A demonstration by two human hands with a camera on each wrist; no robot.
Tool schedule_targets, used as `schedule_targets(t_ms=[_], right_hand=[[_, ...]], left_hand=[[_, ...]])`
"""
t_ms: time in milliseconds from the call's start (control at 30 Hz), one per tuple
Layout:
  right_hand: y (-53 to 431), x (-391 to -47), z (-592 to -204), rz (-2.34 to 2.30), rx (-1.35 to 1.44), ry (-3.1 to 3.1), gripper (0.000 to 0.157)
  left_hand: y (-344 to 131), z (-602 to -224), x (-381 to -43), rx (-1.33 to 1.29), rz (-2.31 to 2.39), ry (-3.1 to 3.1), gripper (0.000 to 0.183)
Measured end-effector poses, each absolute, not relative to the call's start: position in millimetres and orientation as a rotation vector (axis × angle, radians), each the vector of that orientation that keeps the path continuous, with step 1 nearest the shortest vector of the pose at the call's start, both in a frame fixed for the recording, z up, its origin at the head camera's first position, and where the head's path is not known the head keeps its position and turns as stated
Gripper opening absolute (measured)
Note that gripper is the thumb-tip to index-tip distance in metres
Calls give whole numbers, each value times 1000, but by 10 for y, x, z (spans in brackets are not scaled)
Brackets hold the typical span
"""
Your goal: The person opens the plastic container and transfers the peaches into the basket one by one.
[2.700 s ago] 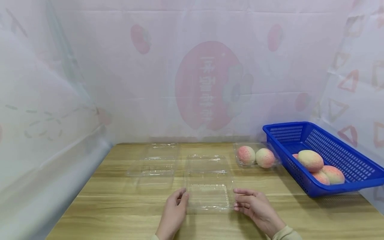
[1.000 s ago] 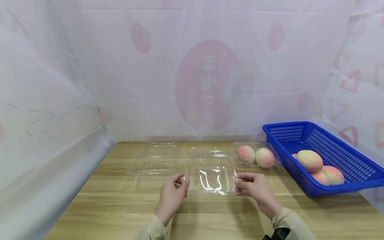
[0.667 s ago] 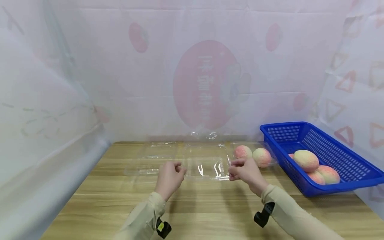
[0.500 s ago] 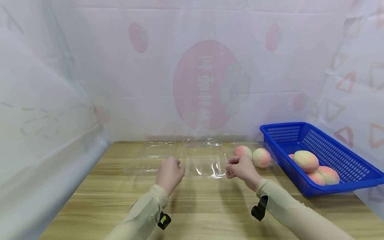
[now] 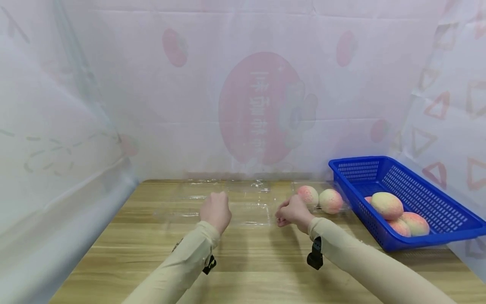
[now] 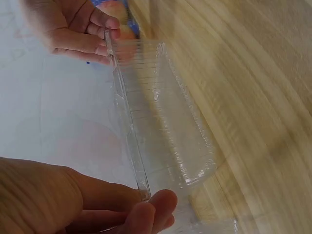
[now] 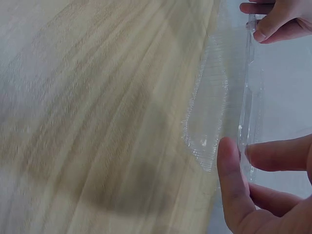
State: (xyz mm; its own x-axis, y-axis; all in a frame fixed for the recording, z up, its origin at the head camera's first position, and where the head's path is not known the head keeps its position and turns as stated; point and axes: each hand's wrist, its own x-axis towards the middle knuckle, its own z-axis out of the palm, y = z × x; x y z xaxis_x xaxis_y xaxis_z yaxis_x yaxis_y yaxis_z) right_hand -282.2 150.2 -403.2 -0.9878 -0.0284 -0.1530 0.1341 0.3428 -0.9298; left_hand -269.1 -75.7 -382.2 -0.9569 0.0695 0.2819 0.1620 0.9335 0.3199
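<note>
A clear plastic clamshell container (image 5: 250, 214) is held by both hands in the middle of the table, towards the back. My left hand (image 5: 216, 213) pinches the left end of its rim; the left wrist view shows thumb and fingers on the edge of the container (image 6: 187, 122). At the other end my right hand (image 5: 295, 212) pinches the rim, seen closely in the right wrist view. The container has nothing in it. Just left of it, partly hidden by my left hand, lies another clear container (image 5: 186, 207). Both are hard to make out against the wood.
Right of my right hand stands a clear container (image 5: 319, 185) holding two pink-and-cream peaches (image 5: 330, 201). A blue plastic basket (image 5: 448, 198) with several more peaches (image 5: 387, 205) is at the table's right. A pale printed sheet hangs behind the wooden table (image 5: 243, 261).
Both hands have carried the middle container away from me and then leftwards, close to the left container. The peaches and the basket stay where they were.
</note>
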Motion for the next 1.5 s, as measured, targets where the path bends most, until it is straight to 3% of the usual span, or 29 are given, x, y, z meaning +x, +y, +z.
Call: schedule_targets(t_ms=[133,467,700,933,1167,1300,1500], right_hand=[[1433,-2852,-4104,-1738,112,2433,13],[1448,-2847,-4109,-1728,81,2424,18],[1494,-2868,-4117,-1781,74,2360,25],[1587,-2756,-4071,-1762,105,2349,26],[1936,-2478,-4059,-1921,265,2284,22],[2172,-2334,-4053,-1941,325,2304,22],[2485,-2202,-4061,-1957,415,2203,36]], left_hand=[[-721,-3820,-2668,-136,-383,-2848,17],[-569,-3761,-2494,-130,-263,-2874,10],[-488,-3740,-2474,-217,-264,-2743,37],[-390,-3791,-2427,-300,-174,-2621,45],[-195,-3857,-2371,-437,-645,-2600,14],[-57,-3869,-2328,-532,-942,-2625,32],[148,-3896,-2292,-636,-1310,-2659,37]])
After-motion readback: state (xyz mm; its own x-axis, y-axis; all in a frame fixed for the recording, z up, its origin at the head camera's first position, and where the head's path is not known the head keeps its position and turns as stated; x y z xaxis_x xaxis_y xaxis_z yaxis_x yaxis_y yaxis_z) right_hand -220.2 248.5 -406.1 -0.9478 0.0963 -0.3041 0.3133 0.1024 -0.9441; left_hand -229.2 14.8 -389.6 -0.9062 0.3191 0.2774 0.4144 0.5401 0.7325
